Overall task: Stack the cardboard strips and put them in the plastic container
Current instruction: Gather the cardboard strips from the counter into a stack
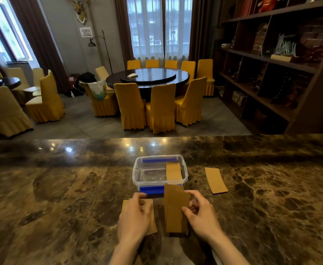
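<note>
A clear plastic container (137,169) with blue clips stands on the marble counter in front of me. One brown cardboard strip (173,174) lies inside it at the right. My right hand (200,213) grips a strip (176,209) tilted up on its edge, just before the container. My left hand (135,217) rests on a flat strip (153,222) on the counter, fingers curled over its far end; whether it grips it is unclear. A further strip (215,180) lies flat to the right of the container.
The dark marble counter (61,188) stretches wide to both sides, its far edge just beyond the container. Past it are a round dining table (181,78) with yellow chairs and a shelf unit (271,64) at the right.
</note>
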